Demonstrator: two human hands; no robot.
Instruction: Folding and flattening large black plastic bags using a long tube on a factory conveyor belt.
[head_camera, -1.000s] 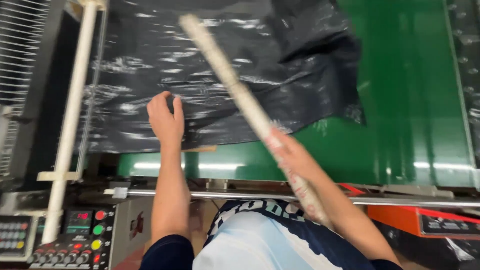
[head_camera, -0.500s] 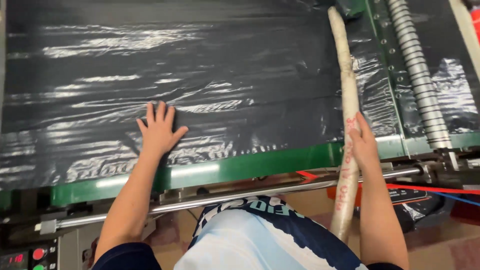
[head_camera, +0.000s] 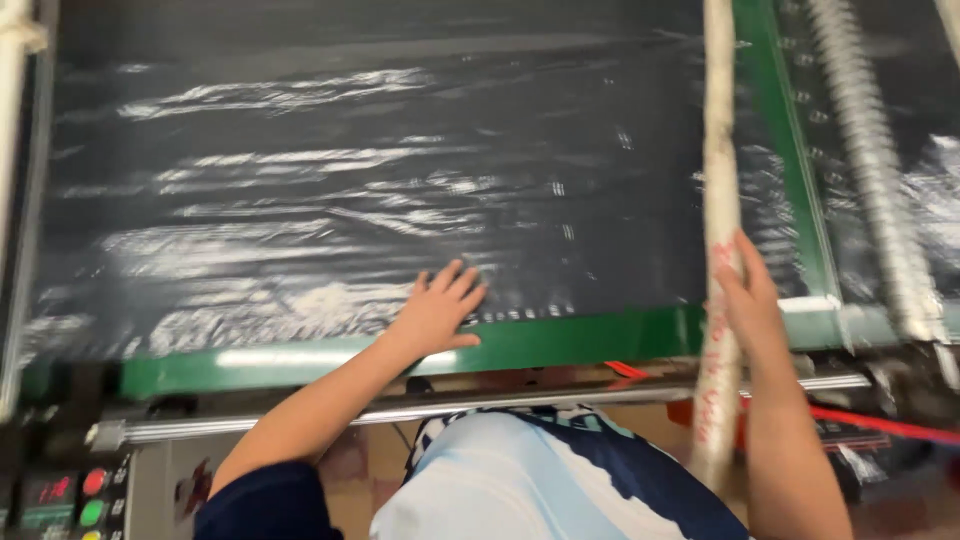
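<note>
A wide sheet of black plastic film (head_camera: 360, 190) was spread flat over the green machine bed (head_camera: 560, 335), filling the view from nine o'clock to two o'clock. The left hand (head_camera: 437, 310) was laid palm-down, fingers apart, on the film's near edge at about six o'clock, pressing rather than gripping. The right hand (head_camera: 745, 300) was closed around a long pale cardboard tube (head_camera: 718, 200), which was held lengthwise from twelve o'clock down to five o'clock along the film's right edge.

A ribbed metal roller (head_camera: 870, 170) was seen just beyond the green rail at two o'clock (whether it was turning could not be told). The tube end could be swung against it if the one-handed hold were loosened, and a sleeve or finger might be caught there. The film was judged slippery and thin: it could be wrinkled or dragged askew under the flat left palm. A control panel with coloured buttons (head_camera: 92, 495) lay at seven o'clock, near the left elbow, where an accidental press seemed possible.
</note>
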